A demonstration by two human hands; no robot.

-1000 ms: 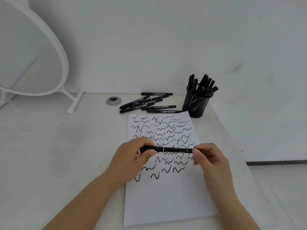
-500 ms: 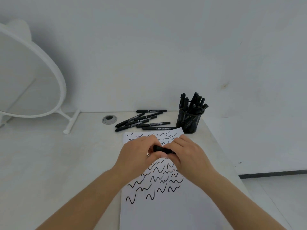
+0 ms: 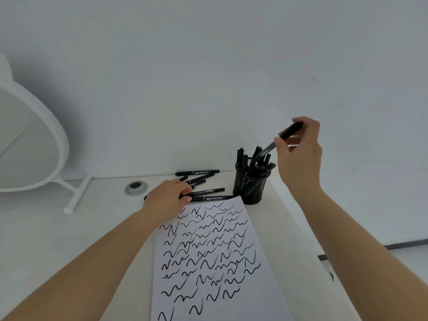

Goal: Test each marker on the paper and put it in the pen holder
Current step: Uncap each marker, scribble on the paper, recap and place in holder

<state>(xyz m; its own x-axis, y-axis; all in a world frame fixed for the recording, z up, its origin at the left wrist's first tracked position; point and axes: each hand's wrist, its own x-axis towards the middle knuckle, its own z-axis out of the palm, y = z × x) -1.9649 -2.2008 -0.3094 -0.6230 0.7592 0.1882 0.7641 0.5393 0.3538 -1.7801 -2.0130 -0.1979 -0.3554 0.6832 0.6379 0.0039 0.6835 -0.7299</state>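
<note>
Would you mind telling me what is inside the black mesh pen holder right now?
The pen holder holds a cluster of black markers, upper ends sticking out. The right hand lowers another marker in. Their lower ends and exact count are hidden.

Upright markers crowd the pen holder; bare desk lies left of the paper

You see a bright, even, soft light with no glare. The mirror throws a faint grey shadow on the wall behind it. The wide lens bends the worktop edges, and the raised right hand is slightly motion-blurred.
</note>
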